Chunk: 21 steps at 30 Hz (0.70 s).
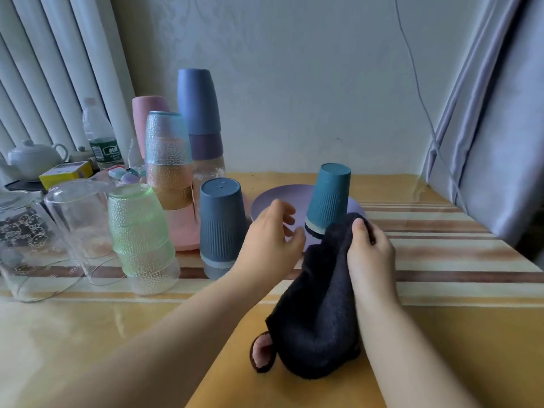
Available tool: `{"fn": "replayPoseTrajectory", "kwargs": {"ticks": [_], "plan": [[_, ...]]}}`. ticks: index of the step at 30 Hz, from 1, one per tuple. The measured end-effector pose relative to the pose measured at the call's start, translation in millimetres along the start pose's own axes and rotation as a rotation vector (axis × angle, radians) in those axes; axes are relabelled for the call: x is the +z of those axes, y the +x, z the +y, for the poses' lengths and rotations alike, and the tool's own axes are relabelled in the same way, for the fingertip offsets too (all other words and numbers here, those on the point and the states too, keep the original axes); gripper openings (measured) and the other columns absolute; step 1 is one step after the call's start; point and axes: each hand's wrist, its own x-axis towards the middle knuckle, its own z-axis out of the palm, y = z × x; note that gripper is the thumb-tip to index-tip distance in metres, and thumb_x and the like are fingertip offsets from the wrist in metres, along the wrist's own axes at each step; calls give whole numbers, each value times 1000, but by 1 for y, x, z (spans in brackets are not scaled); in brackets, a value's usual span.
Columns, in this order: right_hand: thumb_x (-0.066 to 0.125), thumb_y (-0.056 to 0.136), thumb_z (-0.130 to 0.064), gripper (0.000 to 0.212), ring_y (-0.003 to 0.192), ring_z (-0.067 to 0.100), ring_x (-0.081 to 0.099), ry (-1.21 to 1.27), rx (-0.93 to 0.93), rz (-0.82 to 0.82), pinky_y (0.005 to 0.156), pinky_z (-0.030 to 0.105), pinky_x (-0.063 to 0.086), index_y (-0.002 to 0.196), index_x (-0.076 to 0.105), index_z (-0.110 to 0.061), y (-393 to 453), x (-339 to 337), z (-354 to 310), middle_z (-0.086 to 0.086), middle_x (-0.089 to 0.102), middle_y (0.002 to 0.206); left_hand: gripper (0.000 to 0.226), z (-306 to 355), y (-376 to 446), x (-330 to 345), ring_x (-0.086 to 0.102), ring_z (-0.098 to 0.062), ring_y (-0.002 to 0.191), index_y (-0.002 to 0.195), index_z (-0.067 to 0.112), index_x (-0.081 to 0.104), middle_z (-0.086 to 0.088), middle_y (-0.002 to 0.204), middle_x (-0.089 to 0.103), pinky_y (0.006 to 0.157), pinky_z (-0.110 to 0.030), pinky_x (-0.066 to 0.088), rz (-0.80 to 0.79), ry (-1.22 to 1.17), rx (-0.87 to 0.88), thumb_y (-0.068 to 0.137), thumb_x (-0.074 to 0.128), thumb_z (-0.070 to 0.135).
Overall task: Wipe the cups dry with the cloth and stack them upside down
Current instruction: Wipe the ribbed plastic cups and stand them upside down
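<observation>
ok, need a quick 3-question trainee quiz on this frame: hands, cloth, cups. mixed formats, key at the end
1. True or false: the right hand grips the dark cloth.
2. The teal cup stack stands upside down on which thing? A) the pink plate B) the purple plate C) the bare tablecloth
3. Fill in: the left hand holds ____.

Key
1. True: its fingers are curled round the top of the cloth.
2. B.
3. Nothing: its fingers are loosely curled and it sits between the blue-grey cup stack and the teal one, touching neither as far as the view shows.
</observation>
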Motion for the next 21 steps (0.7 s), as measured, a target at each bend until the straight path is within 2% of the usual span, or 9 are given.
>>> {"fn": "replayPoseTrajectory", "kwargs": {"ticks": [2,5,8,11,13,15,17,19,21], "plan": [[46,96,-26,18,92,17,56,20,26,70,75,21,36,100,61,-16,8,-4,4,-3,63,93,40,5,29,17,54,-13,96,124,11,48,1,112,56,80,-23,41,-17,-105,-154,89,64,22],[47,96,-24,26,98,17,57,47,60,125,78,20,37,112,63,-12,15,-3,11,3,66,109,73,4,69,44,49,-17,114,137,9,36,-1,129,47,81,-25,36,-118,-149,-277,80,77,32],[47,95,-25,26,99,14,58,82,83,142,78,19,38,112,63,-13,19,-3,13,0,66,110,87,4,93,67,47,-17,116,138,9,33,1,128,40,82,-31,43,-203,-216,-339,72,85,33],[47,96,-25,21,96,10,57,125,98,130,77,17,38,107,63,-17,19,-3,13,-5,65,104,90,0,101,82,52,-23,114,131,16,38,-5,126,48,90,-43,51,-248,-252,-351,59,91,26],[47,95,-25,21,97,10,58,138,97,120,75,15,38,107,63,-17,18,-3,13,-6,65,103,86,-4,100,86,59,-25,106,122,18,43,-6,115,57,84,-48,56,-254,-276,-328,49,88,26],[47,95,-26,24,98,10,57,126,85,117,74,13,37,111,63,-16,18,-2,13,-6,64,105,80,-6,99,87,63,-25,100,117,17,44,-6,107,61,79,-53,57,-240,-304,-307,48,84,26],[47,96,-25,25,97,9,56,118,80,121,73,12,36,112,62,-16,18,-2,13,-6,64,104,75,-7,97,86,62,-25,98,114,18,43,-5,105,60,79,-53,57,-210,-286,-292,51,84,26],[47,95,-25,25,99,10,57,115,72,123,75,13,37,112,63,-14,19,-1,13,-4,65,107,78,-9,94,84,63,-25,96,111,21,42,-3,104,60,77,-53,57,-179,-229,-268,46,79,38],[47,95,-24,25,99,10,57,107,68,126,77,15,38,112,63,-14,18,0,13,-2,65,109,72,-10,91,82,62,-24,94,108,23,42,-1,103,61,78,-51,56,-150,-171,-249,48,77,42]]}}
